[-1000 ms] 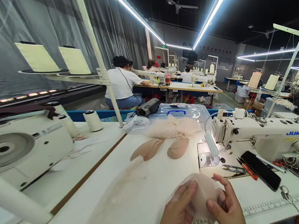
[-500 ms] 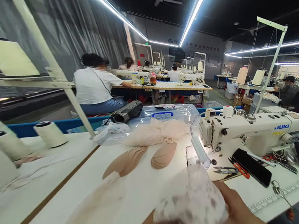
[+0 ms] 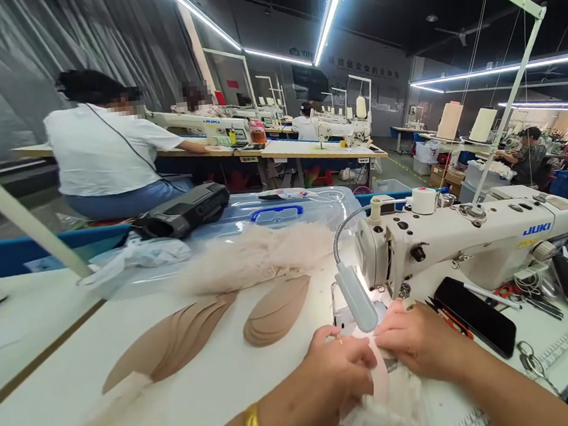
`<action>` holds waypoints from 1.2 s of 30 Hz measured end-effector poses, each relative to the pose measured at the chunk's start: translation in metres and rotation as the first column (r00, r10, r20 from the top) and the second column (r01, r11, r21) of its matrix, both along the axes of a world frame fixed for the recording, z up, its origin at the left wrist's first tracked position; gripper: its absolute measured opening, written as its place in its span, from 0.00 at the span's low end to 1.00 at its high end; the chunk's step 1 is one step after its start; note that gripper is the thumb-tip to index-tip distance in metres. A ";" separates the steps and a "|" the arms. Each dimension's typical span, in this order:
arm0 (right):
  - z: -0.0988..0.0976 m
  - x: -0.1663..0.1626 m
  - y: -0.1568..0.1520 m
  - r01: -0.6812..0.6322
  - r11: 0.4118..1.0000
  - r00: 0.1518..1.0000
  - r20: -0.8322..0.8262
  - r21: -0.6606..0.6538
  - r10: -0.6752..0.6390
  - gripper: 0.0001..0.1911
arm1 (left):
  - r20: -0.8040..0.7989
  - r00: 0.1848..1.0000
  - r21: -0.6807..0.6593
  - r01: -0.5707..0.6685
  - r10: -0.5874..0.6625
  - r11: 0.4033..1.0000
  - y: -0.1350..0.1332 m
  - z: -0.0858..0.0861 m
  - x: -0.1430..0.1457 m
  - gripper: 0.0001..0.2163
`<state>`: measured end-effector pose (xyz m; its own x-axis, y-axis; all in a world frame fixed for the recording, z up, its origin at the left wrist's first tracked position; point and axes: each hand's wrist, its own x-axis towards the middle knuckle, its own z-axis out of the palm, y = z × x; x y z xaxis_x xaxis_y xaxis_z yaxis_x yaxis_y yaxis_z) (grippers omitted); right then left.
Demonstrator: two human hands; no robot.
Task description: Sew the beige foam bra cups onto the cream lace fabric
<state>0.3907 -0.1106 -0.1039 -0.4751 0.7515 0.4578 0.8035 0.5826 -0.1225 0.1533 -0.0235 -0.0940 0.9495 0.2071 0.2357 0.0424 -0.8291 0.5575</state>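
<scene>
Left hand (image 3: 342, 368) and right hand (image 3: 417, 341), each grip pinching the lace cup piece (image 3: 384, 417) toward the JUKI sewing machine (image 3: 467, 235) at 12 o'clock: likely positioning, edges need flat alignment.

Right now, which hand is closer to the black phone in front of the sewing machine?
Right. The right hand sits just left of the black phone; the left hand lies farther left, across the pale fabric.

Pale lace fabric (image 3: 383, 411), bunched under needle
</scene>
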 end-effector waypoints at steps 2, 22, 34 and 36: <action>0.002 0.001 -0.001 0.027 1.000 0.999 0.028 -0.005 -0.027 0.12 | 0.039 0.999 -0.017 -0.020 0.020 1.000 -0.003 -0.006 0.002 0.09; -0.010 0.004 0.002 0.246 0.964 0.952 0.163 0.101 -0.260 0.11 | 0.105 0.993 0.031 -0.059 0.055 0.998 -0.002 -0.017 0.009 0.11; -0.012 0.005 0.000 0.264 0.958 0.947 0.159 0.111 -0.280 0.13 | 0.157 0.986 -0.104 -0.034 0.051 0.994 0.002 -0.023 0.007 0.13; -0.012 0.005 0.000 0.268 0.958 0.945 0.168 0.102 -0.282 0.13 | 0.158 0.986 -0.073 -0.032 0.044 0.997 0.001 -0.024 0.007 0.13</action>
